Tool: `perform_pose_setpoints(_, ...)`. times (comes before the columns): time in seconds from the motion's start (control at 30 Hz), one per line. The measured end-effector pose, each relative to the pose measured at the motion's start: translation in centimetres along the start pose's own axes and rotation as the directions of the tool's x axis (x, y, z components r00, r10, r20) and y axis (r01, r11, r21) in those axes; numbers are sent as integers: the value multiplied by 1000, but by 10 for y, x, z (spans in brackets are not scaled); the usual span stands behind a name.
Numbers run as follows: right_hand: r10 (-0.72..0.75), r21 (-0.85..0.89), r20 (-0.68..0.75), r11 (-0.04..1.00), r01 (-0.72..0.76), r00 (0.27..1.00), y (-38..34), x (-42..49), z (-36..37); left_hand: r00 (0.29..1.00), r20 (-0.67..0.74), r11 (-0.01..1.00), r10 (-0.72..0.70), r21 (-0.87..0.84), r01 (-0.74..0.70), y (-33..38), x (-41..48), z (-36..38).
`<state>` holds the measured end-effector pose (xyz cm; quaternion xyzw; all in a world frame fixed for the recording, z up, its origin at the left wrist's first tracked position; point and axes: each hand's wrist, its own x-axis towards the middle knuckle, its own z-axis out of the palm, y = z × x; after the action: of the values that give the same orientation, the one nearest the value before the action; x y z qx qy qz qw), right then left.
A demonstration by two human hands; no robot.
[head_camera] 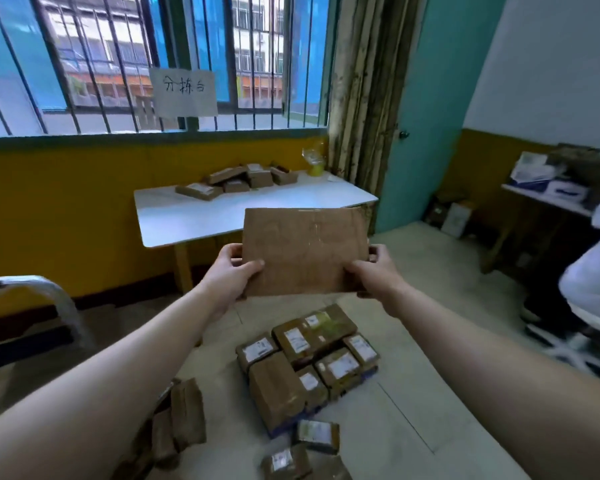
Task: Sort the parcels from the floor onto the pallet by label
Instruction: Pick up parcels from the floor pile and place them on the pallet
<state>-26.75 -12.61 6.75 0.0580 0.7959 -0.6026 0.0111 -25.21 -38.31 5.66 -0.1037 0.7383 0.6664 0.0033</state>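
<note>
Observed: one flat brown parcel (303, 251) is held up in the air at chest height, above the floor and in front of the near edge of the white table (201, 216), its plain cardboard face turned to the camera. The left grip (234, 275) grasps the parcel's lower left corner, thumb on the near face and fingers wrapped behind. The right grip (373, 271) grasps the lower right corner in the same way. Below the held item, a floor stack (312, 355) of brown parcels lies packed together, most with white labels facing up. Two loose parcels (317, 434) lie just in front of that stack. A further bundle (184, 414) of brown packages lies to its left, partly hidden by the left forearm. On the far side of the table sits a small group of parcels (246, 181), with a yellow bag (314, 161) near the corner. A handwritten paper sign (184, 93) hangs on the window bars. A seated person in white (593, 282) is at the right edge.
</note>
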Motion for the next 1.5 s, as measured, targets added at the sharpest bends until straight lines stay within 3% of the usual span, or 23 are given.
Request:
perform_pose_setpoints(0.27, -1, 8, -38, 1000, 2, 999, 10, 18, -72, 1000, 12, 999, 22, 42, -23, 26, 7, 72)
perform_pose_setpoints(0.9, 121, -99, -64, 987, -127, 991, 43, 199, -84, 994, 73, 993, -82, 94, 75, 3, 181, 135)
perform_pose_setpoints(1.2, 69, -126, 137, 991, -52, 988, 34, 289, -59, 988, -98, 992, -116, 39, 121, 7, 229, 127)
perform_pose_setpoints(1.5, 39, -165, 321, 986, 15, 946, 37, 395, -70, 943, -295, 986, -150, 21, 164, 11, 273, 170)
